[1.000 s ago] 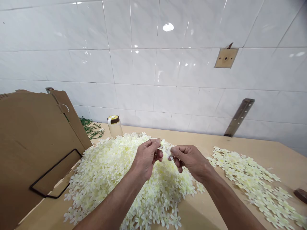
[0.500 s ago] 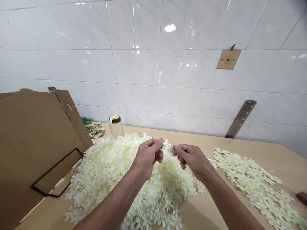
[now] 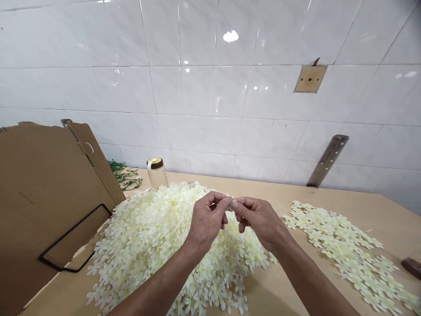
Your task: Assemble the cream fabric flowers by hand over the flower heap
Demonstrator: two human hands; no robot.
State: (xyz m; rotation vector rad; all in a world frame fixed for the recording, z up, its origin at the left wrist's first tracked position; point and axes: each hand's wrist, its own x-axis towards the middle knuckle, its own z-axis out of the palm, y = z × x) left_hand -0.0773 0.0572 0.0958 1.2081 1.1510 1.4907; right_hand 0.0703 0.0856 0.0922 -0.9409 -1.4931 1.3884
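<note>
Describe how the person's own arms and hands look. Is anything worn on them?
Both the left hand and the right hand are bare: no gloves, and no ring shows on the visible fingers. The left forearm and the right forearm are bare too, down to the bottom edge of the picture. No sleeve, watch or wristband is in view.

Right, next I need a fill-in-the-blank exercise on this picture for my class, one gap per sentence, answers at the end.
1. The left hand and the right hand meet at the fingertips above the larger pile of cream ____.
2. The bottle stands between that pile and the tiled ____.
3. The cardboard box stands on the person's ____ side.
4. The smaller pile lies on the person's ____ side.
Missing words: flowers; wall; left; right.
</note>
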